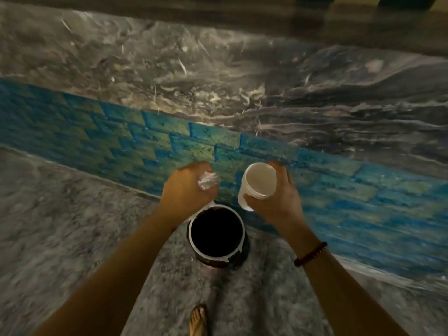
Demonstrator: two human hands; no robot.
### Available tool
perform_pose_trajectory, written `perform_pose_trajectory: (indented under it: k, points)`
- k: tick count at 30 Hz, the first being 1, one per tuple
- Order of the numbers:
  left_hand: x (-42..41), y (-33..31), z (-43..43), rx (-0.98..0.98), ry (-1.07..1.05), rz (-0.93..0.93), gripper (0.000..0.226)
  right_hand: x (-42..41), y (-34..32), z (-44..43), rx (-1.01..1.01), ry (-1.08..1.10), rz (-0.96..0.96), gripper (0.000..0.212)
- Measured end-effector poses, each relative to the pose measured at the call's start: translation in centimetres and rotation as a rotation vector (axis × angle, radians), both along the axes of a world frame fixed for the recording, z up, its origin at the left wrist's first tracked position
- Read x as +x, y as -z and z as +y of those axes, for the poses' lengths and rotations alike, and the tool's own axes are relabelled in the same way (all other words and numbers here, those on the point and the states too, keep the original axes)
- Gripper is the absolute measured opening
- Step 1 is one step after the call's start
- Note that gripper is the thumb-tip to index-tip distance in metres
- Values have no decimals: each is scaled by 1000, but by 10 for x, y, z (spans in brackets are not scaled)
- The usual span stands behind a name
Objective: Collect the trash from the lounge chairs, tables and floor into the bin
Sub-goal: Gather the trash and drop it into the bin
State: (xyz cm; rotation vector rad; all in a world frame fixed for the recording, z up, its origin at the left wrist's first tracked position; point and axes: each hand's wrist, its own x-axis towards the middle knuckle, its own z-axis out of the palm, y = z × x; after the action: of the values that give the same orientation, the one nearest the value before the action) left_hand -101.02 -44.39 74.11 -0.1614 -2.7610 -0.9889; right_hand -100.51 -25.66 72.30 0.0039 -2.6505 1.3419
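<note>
A dark round bin [194, 241] with a pale rim stands on the grey floor directly below my hands, its inside black. Above the bin's far left edge, my left hand [185, 187] grips a crumpled piece of clear plastic [208, 181]. To the right, my right hand [278, 197] holds a white paper cup [257, 184], its open mouth tilted toward me, just above the bin's far right edge. A dark bead bracelet sits on my right wrist.
Behind the bin rises a low wall faced with blue-green tiles [184, 139], topped by a wide dark marble ledge [218, 76]. Grey speckled floor [60, 226] spreads to the left and toward me. My bare foot [198, 321] shows at the bottom.
</note>
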Motion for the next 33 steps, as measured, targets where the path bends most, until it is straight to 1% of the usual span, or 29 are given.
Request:
perform_pose_trajectory:
  k: [4, 5, 8, 10, 14, 18, 20, 22, 23, 25, 27, 30, 33]
  points:
    - [-60, 46, 0, 121, -81, -128, 25, -52, 50, -6, 31, 8, -49, 78]
    - [-73, 62, 1, 121, -93, -146, 25, -63, 65, -5, 51, 3, -60, 80]
    - [-102, 117, 4, 66, -134, -126, 31, -93, 125, -2, 114, 10, -72, 83]
    - [-114, 154, 7, 87, -185, -164, 29, -108, 171, -2, 127, 17, -148, 83]
    - [-120, 231, 10, 207, -324, -283, 25, -116, 259, -5, 96, -3, -281, 84]
    - [-108, 292, 8, 216, -420, -405, 30, -124, 322, -9, 56, -5, -373, 83]
    - [-103, 311, 7, 197, -439, -451, 27, -130, 340, -12, -2, -10, -433, 87]
    - [-104, 323, 6, 182, -478, -472, 20, -135, 353, -13, -30, -53, -477, 99]
    - [-107, 326, 7, 174, -490, -474, 19, -137, 358, -13, -22, -66, -491, 104]
    - [-112, 328, 8, 159, -504, -474, 17, -140, 362, -10, 10, -68, -510, 107]
    - [-117, 329, 8, 152, -511, -472, 15, -141, 361, -5, 29, -78, -509, 104]
    - [-124, 328, 11, 130, -519, -471, 14, -144, 354, 0, 53, -126, -489, 94]
    - [-130, 331, 13, 135, -547, -476, 20, -150, 345, 0, 36, -153, -464, 87]
